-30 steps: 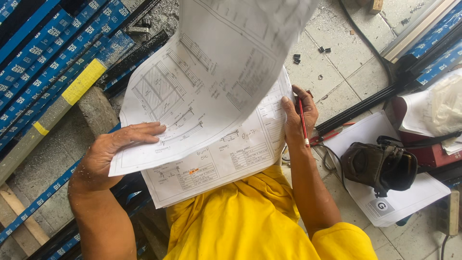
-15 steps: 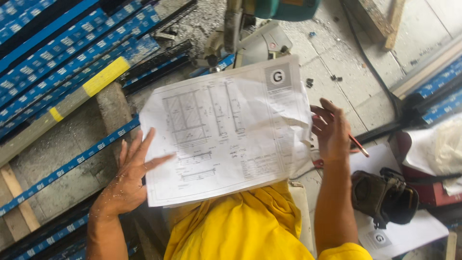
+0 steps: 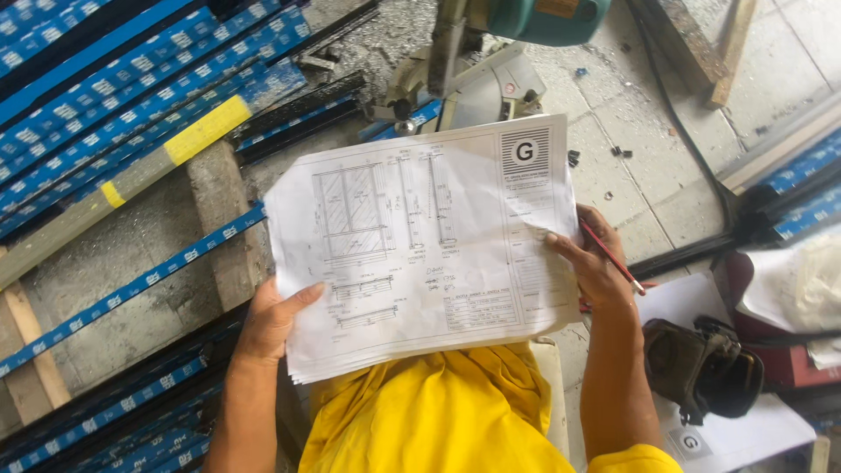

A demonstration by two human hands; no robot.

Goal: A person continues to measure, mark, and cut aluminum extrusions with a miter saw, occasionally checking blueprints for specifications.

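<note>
From your head camera, you are over a tiled floor (image 3: 631, 188) scattered with metal chips, with a saw (image 3: 491, 52) beyond your fingers. Your two hands hold one stack of drawings (image 3: 420, 245) above your yellow lap. Your left hand (image 3: 272, 320) grips its lower left edge, thumb on top, fingers hidden beneath. Your right hand (image 3: 596, 267) pinches the right edge, with one red pencil (image 3: 611, 257) between its fingers. Many blue-wrapped bars (image 3: 114, 96) lie left of your left fingers; one dark pouch (image 3: 701, 368) lies right of your right fingers.
</note>
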